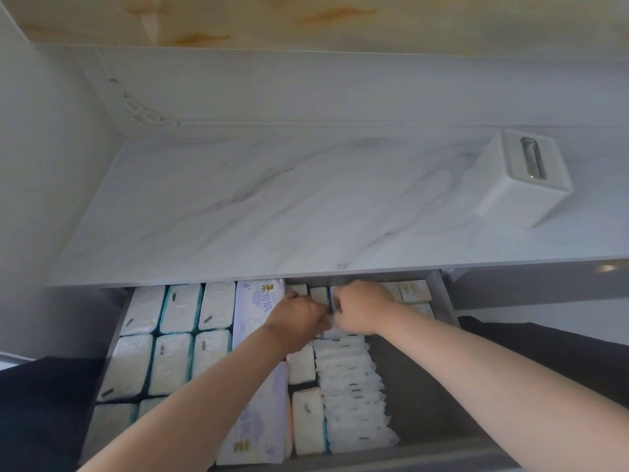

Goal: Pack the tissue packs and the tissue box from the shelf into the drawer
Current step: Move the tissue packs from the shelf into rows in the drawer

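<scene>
Inside the grey drawer, left hand and right hand grip 1 small white tissue pack with curled fingers; a white tissue box stands on the marble shelf.

drawer: open under shelf; tissue packs in rows at L & mid, bare grey floor at R.
hands: L hand & R hand meet at rear-mid, fingers curled on small pack.
tissue box: on shelf, R side, slot up.

I see a marbled white shelf with a white tissue box standing near its right end. Below it, the open drawer holds rows of tissue packs.
</scene>
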Action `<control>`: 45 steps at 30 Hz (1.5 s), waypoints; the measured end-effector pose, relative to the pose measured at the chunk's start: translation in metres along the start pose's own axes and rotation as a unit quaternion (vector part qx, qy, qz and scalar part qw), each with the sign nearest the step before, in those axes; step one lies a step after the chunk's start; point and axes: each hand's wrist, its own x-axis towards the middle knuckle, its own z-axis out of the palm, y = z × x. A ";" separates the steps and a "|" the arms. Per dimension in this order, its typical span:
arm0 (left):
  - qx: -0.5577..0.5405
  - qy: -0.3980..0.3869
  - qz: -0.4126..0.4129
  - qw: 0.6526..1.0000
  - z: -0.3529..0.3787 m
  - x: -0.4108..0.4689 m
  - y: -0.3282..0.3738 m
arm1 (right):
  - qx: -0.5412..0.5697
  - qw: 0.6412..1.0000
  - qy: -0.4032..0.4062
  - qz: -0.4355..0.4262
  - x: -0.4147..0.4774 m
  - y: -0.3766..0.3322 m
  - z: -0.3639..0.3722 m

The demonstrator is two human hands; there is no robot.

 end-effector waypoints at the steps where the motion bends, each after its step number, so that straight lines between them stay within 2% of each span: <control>1: -0.036 0.007 -0.010 0.999 -0.003 0.000 0.001 | -0.011 0.999 -0.031 -0.018 -0.005 -0.004 -0.003; 3: -0.087 0.035 -0.015 0.995 -0.006 -0.002 0.003 | -0.035 0.996 -0.073 -0.031 -0.010 -0.007 -0.001; 5: -0.104 0.098 0.014 0.990 -0.006 -0.009 0.004 | -0.041 0.997 -0.062 -0.026 -0.008 -0.005 0.009; 7: -0.094 0.118 0.047 0.987 -0.008 -0.017 0.008 | -0.007 0.999 -0.031 -0.017 -0.006 -0.001 0.017; 11: 0.016 0.066 0.147 0.987 -0.003 -0.028 0.015 | 0.047 0.998 0.033 -0.013 -0.005 0.009 0.018; 14: 0.044 -0.037 0.051 0.997 -0.006 -0.027 0.026 | 0.054 0.996 0.070 -0.018 -0.007 0.015 0.020; 16: 0.067 -0.080 0.015 0.994 -0.003 -0.024 0.033 | 0.059 0.995 0.077 -0.013 -0.008 0.016 0.022; 22: 0.169 -0.101 0.013 0.980 0.005 -0.021 0.046 | 0.077 0.995 0.056 -0.024 -0.009 0.022 0.029; 25: 0.110 -0.109 0.005 0.988 0.001 -0.018 0.043 | 0.082 0.994 0.071 -0.028 -0.006 0.024 0.029; 28: 0.012 -0.109 0.011 0.994 -0.015 -0.018 0.033 | 0.094 0.993 0.062 -0.038 -0.004 0.022 0.026; 31: -0.031 -0.107 0.019 0.994 -0.020 -0.025 0.029 | 0.081 0.995 0.049 -0.044 -0.006 0.016 0.032; 36: -0.105 0.016 0.047 0.993 -0.015 -0.028 0.020 | 0.058 0.998 0.014 -0.012 -0.003 0.006 0.037; 40: -0.106 0.011 0.022 0.994 -0.007 -0.026 0.013 | 0.099 0.995 -0.032 -0.005 -0.001 0.012 0.021; 43: -0.061 0.014 0.018 0.998 -0.001 -0.020 0.025 | 0.144 0.989 -0.010 0.007 -0.006 0.017 0.005; 45: -0.060 0.011 0.007 0.998 -0.003 -0.016 0.028 | 0.114 0.993 -0.010 -0.009 -0.012 0.016 0.007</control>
